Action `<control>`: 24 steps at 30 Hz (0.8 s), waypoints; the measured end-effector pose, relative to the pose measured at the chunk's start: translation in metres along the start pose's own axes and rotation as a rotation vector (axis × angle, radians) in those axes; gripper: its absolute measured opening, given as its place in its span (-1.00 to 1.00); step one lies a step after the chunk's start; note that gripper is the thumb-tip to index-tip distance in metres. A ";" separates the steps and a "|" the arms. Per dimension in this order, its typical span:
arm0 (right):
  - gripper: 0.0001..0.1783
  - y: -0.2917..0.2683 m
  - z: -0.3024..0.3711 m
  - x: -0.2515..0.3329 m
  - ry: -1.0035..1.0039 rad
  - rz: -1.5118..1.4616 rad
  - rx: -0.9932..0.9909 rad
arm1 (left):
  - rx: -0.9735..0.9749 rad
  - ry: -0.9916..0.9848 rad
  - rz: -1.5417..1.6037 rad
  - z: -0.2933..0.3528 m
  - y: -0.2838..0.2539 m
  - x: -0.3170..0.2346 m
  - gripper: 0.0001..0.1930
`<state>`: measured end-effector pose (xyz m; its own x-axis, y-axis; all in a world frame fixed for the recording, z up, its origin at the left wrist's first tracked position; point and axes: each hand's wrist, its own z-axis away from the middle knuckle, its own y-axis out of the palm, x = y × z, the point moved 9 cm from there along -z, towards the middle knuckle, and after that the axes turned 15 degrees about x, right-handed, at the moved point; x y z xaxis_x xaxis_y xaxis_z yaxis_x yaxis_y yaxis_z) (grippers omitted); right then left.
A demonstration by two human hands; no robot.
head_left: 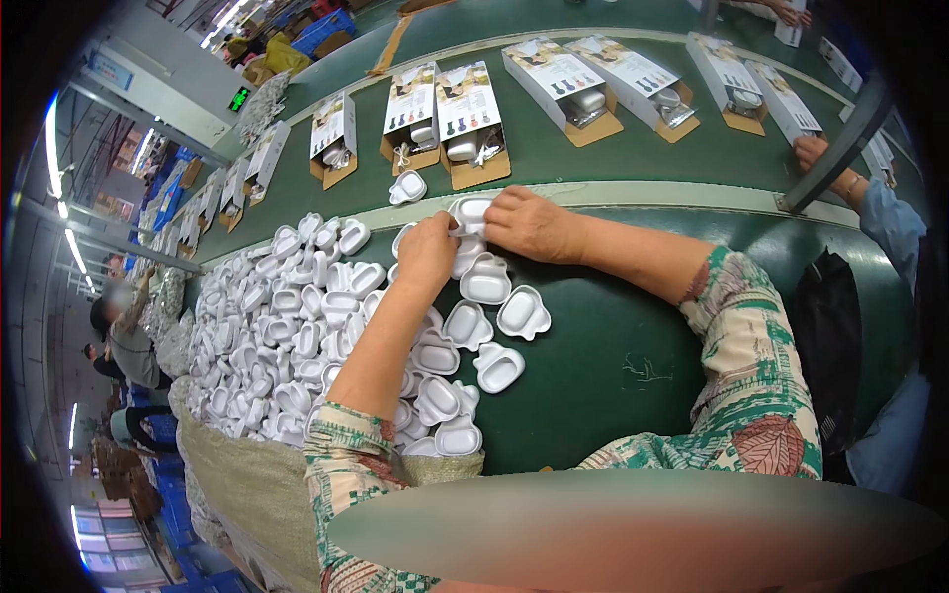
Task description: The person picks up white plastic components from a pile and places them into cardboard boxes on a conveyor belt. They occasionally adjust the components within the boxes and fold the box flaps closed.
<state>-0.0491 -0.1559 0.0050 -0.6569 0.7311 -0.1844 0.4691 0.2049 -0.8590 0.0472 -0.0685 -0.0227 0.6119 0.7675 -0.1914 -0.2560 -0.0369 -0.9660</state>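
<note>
Between my hands is a white moulded plastic tray (473,213) with an oval hollow. My left hand (427,255) is closed, pinching its left edge. My right hand (534,227) has its fingers bent over the right edge, gripping it too. Right below it lie more trays of the same kind, one of them a loose tray (485,281) near my left wrist. A large heap of white trays (282,326) spreads to the left of my left forearm. Just beyond my hands a single tray (406,188) rests on the conveyor's near edge.
Along the green conveyor belt (573,178) lie open printed boxes (473,109) with white devices and cables inside. A woven sack (247,494) lies under the heap. At the right are a metal post (840,148), another person's hand (813,154) and a black bag (828,336).
</note>
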 end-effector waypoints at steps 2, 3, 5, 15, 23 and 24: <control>-0.90 -0.026 0.023 -0.028 0.174 0.102 -0.013 | 0.029 0.090 -0.052 0.001 -0.003 -0.017 -0.81; -0.91 -0.036 0.039 -0.051 0.270 0.202 0.022 | 0.029 0.101 -0.048 -0.002 -0.002 -0.019 -0.81; -0.91 -0.058 0.074 -0.096 0.463 0.297 0.105 | 0.013 0.215 -0.139 -0.005 0.000 -0.035 -0.81; -0.87 -0.062 0.163 -0.204 0.839 0.418 0.097 | -0.169 0.320 -0.035 -0.011 -0.023 -0.069 -0.76; -0.73 -0.023 0.059 -0.063 0.284 -0.222 0.050 | -0.161 -0.130 -0.082 -0.083 -0.069 -0.030 -0.83; -0.69 -0.015 0.052 -0.055 0.259 -0.202 0.079 | -0.133 -0.167 -0.112 -0.094 -0.068 -0.039 -0.82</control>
<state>-0.0509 -0.2326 0.0032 -0.5554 0.8240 0.1120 0.2910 0.3187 -0.9021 0.1111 -0.1560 0.0341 0.4955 0.8665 -0.0610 -0.0861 -0.0209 -0.9961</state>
